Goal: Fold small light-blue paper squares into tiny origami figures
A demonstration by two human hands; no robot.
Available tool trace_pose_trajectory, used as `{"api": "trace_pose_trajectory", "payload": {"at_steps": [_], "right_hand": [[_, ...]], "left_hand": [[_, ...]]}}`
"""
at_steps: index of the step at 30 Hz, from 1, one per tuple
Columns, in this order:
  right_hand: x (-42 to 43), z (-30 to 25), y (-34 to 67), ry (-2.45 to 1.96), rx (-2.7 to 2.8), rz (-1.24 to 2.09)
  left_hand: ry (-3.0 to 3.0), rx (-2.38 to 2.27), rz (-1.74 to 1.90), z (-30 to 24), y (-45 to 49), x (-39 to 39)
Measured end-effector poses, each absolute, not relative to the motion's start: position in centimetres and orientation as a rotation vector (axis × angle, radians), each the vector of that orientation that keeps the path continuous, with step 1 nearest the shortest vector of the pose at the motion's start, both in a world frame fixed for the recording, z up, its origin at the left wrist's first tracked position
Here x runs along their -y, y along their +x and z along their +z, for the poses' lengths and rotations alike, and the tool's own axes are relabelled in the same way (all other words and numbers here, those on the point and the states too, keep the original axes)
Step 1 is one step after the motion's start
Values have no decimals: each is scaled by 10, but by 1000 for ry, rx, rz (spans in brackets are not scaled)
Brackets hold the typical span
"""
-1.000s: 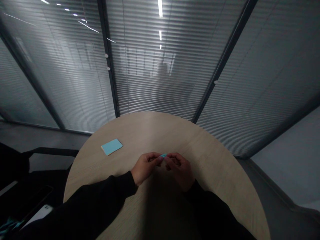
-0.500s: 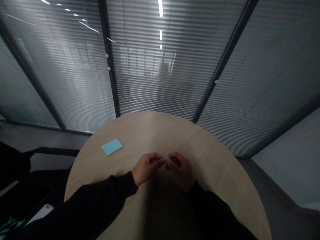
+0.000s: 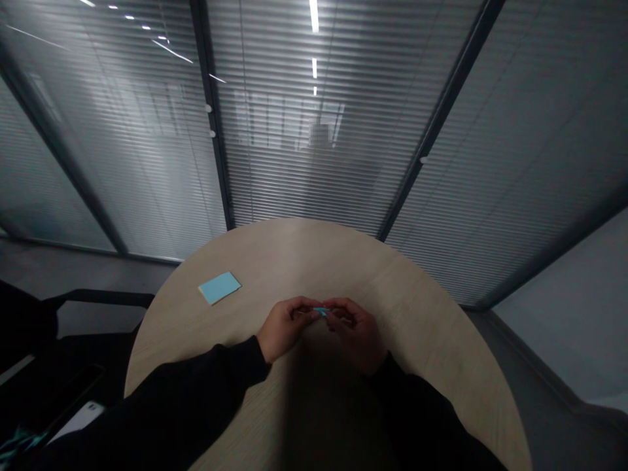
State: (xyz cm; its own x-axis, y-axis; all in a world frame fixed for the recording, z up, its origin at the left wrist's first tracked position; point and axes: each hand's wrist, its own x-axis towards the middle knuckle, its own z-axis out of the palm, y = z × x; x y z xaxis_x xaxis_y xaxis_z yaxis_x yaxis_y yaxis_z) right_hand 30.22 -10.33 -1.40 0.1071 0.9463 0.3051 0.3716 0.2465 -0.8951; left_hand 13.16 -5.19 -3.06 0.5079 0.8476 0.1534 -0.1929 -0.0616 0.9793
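Observation:
Over the middle of a round light-wood table (image 3: 422,320), my left hand (image 3: 283,327) and my right hand (image 3: 354,332) meet fingertip to fingertip. Both pinch a small light-blue piece of paper (image 3: 321,311), of which only a sliver shows between the fingers. Both hands are closed on it, and black sleeves cover both arms. A pad of light-blue paper sheets (image 3: 219,288) lies flat on the table to the left, well apart from my hands.
Glass walls with closed blinds and dark frames (image 3: 216,131) stand right behind the table. A black chair (image 3: 73,327) sits at the left, with a white object (image 3: 78,418) on the dark surface beside it. Grey floor lies to the right.
The hands stay together at the same spot. The fingers have shifted slightly on the blue paper, and less of it shows than a second ago.

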Motion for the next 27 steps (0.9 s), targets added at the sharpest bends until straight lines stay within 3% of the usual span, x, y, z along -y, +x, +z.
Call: {"api": "trace_pose_trajectory", "payload": {"at_steps": [5, 14, 27], "right_hand": [[105, -9, 307, -1300, 1662, 377], [107, -5, 310, -1223, 1821, 158], [106, -7, 307, -1311, 1717, 385]], "left_hand": [[1413, -654, 1006, -34, 130, 51], [1545, -645, 998, -29, 128, 51], [1472, -691, 962, -30, 129, 49]]}}
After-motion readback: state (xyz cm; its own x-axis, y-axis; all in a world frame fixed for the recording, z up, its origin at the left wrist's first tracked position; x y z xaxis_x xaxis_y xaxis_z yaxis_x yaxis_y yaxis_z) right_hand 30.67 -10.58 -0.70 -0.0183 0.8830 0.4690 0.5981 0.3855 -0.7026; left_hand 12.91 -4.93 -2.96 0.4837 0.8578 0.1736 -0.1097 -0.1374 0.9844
